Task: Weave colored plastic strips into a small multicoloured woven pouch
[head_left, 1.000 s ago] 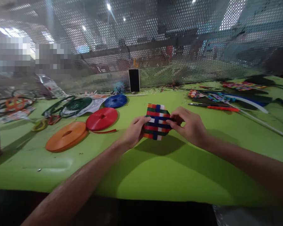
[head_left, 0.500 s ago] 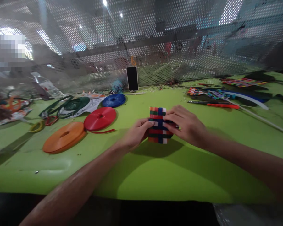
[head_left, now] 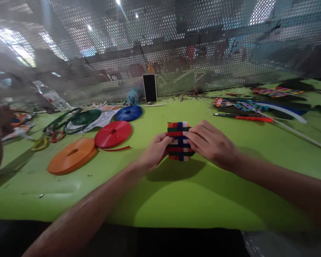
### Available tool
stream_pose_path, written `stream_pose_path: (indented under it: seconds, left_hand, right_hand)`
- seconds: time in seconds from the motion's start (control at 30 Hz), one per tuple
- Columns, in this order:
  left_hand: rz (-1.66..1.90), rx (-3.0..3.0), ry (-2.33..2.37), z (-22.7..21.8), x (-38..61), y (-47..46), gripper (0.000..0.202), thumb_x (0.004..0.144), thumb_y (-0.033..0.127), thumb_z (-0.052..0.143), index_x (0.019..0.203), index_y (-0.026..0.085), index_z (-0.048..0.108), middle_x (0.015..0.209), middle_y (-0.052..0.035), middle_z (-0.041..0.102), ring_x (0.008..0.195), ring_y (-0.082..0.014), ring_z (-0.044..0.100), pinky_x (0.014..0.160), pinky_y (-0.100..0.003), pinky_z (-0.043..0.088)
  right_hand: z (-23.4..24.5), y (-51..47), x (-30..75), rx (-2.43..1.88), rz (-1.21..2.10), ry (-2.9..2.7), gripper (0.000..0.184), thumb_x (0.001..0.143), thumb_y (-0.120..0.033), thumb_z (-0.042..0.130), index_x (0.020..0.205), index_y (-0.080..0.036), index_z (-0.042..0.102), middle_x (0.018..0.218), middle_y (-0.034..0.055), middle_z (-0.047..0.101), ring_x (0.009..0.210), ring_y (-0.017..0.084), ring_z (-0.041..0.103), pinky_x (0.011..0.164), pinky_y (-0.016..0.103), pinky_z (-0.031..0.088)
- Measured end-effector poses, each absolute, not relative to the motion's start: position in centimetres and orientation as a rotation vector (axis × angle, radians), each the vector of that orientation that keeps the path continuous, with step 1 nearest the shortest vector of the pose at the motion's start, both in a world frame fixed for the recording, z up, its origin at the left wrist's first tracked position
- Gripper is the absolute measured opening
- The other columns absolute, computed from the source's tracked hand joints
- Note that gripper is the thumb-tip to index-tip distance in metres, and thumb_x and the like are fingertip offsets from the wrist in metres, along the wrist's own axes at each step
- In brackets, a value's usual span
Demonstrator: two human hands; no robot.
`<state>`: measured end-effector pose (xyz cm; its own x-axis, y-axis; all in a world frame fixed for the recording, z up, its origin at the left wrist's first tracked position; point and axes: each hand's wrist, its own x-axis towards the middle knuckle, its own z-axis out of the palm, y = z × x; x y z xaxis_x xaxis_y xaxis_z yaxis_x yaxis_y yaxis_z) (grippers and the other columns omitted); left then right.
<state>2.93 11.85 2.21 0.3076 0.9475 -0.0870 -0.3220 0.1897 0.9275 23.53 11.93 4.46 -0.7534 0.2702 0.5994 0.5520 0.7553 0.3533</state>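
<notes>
A small woven mat (head_left: 178,140) of red, blue, green, orange and white strips is held just above the green table (head_left: 176,200), near its middle. My left hand (head_left: 155,151) pinches the mat's left edge with curled fingers. From the right, my right hand (head_left: 210,143) grips the other edge, its fingers lying over the mat and hiding that side.
Flat reels of strip lie to the left: orange (head_left: 71,158), red (head_left: 112,134), blue (head_left: 128,113) and green (head_left: 87,117). A dark phone (head_left: 149,88) stands against the perforated screen at the back. More woven pieces (head_left: 238,105), a red-handled tool (head_left: 253,119) and long strips lie at the right.
The mat has turned in my hands, now showing narrower, and has come slightly lower. My right hand's fingers have slid further over it.
</notes>
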Motion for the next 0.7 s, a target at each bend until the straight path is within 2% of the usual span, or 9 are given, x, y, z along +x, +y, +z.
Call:
stream_pose_path:
  seconds: [0.13,0.23,0.53,0.7]
  left_hand:
    - [1.036,0.927,0.818,2.56,2.95,11.69,0.017,0.083,0.014,0.061,0.093,0.011,0.074,0.089,-0.0101,0.079,0.077,-0.0206,0.075,0.084,-0.037,0.059]
    - [1.031,0.915,0.821,2.63,2.93,11.74,0.018,0.079,0.011,0.061,0.092,0.011,0.074,0.087,-0.0098,0.079,0.076,-0.0203,0.075,0.084,-0.036,0.059]
    - [1.01,0.93,0.784,2.42,2.81,11.89,0.02,0.076,0.015,0.068,0.093,0.01,0.076,0.086,-0.011,0.079,0.078,-0.0234,0.075,0.088,-0.044,0.059]
    - [1.071,0.92,0.803,2.44,2.91,12.01,0.025,0.077,0.01,0.069,0.101,0.013,0.075,0.092,-0.0067,0.079,0.076,-0.0165,0.073,0.08,-0.033,0.06]
  right_hand:
    - [4.52,11.75,23.51,-0.596,-0.733,-2.409,0.017,0.099,-0.013,0.053,0.103,-0.005,0.068,0.094,0.0154,0.066,0.085,0.025,0.054,0.074,0.039,0.051]
    - [4.48,11.72,23.55,-0.623,-0.739,-2.408,0.017,0.1,-0.014,0.052,0.101,-0.008,0.068,0.095,0.0148,0.066,0.085,0.024,0.053,0.073,0.038,0.051]
    - [4.23,11.94,23.59,-0.687,-0.751,-2.44,0.021,0.101,-0.015,0.048,0.098,-0.012,0.069,0.091,0.0133,0.064,0.084,0.025,0.053,0.071,0.04,0.05]
    - [4.51,12.44,23.77,-0.679,-0.679,-2.46,0.019,0.1,-0.016,0.051,0.097,-0.01,0.068,0.092,0.0141,0.066,0.084,0.025,0.055,0.072,0.039,0.051]
